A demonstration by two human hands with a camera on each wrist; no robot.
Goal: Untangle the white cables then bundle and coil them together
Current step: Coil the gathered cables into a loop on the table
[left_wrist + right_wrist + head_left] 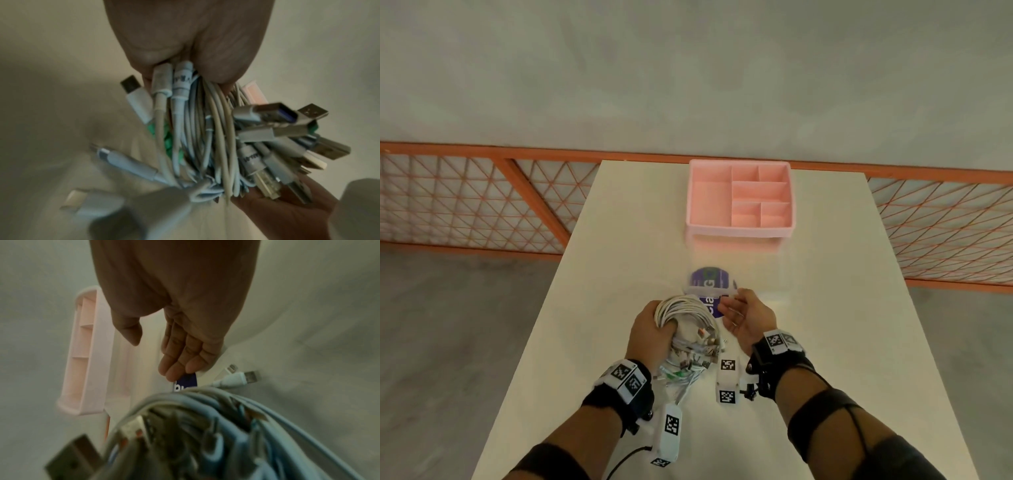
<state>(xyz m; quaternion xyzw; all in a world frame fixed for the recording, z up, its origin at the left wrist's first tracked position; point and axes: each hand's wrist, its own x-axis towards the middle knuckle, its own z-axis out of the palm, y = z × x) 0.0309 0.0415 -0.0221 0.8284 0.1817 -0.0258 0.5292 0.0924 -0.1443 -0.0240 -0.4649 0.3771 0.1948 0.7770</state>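
1. Your left hand [650, 329] holds the white cables [685, 315] as one gathered coil just above the near part of the desk [825, 308], its fingers [218, 68] curled round the looped strands.
2. Your right hand [748, 317] is just beside the coil, palm turned up and fingers [180, 360] loosely spread, holding nothing. The left wrist view shows its palm under the hanging plug ends.
3. The plugs [287, 129] stick out of the bundle at several angles below your left hand. Some cables carry green bands [168, 142].
4. Expect the cables to handle as light, soft and springy. The loops will likely try to open if your grip slackens, and the smooth sheaths may slide past each other.
5. Take hold across the whole thickness of the coil, where the strands run side by side, not by the plugs. The plugs are stiff, and pulling one may drag a single cable out of the bundle.
6. The bundle looks gathered but the ends are loose, so tucking them in is probably what remains.
7. Beyond your hands lie a purple round label [709, 279] and a pink divided tray [739, 231] near the far edge.
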